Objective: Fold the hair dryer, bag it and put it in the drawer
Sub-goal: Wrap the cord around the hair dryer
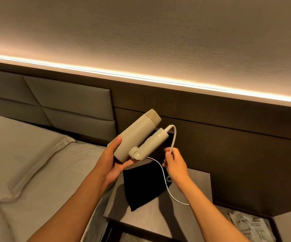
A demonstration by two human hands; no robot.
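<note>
A beige hair dryer (136,135) is held up in the air above the nightstand, its handle (152,144) folded up close beside the barrel. My left hand (114,159) grips the lower end of the barrel from below. My right hand (173,162) pinches the white cord (173,137) a little way from where it leaves the handle. The rest of the cord loops down past my right wrist. A black cloth bag (141,186) lies flat on the nightstand under both hands.
The grey nightstand (199,182) stands beside the bed (36,163) with its pillow. An open compartment with printed packets (249,224) lies at the lower right. A dark wood panel and a lit strip run behind.
</note>
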